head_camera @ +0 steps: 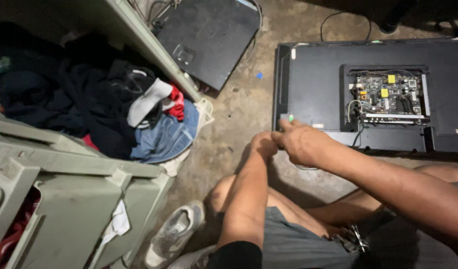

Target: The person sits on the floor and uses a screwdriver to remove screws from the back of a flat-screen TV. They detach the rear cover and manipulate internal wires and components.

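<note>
Face down on the concrete floor (pixel 239 109), the wide black flat-panel television (pixel 313 79) with its exposed green circuit board (pixel 388 94) looks heavy, stiff and fragile, best held by its frame edges, where the right hand (pixel 301 142) pinches a corner and the left hand (pixel 263 144) curls closed beside it, holding nothing I can make out.

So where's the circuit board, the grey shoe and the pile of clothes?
circuit board (pixel 388 97), head view, on the middle of the green board in the television's open back.
grey shoe (pixel 175 233), head view, on its upper.
pile of clothes (pixel 97 99), head view, on the dark garments.
</note>
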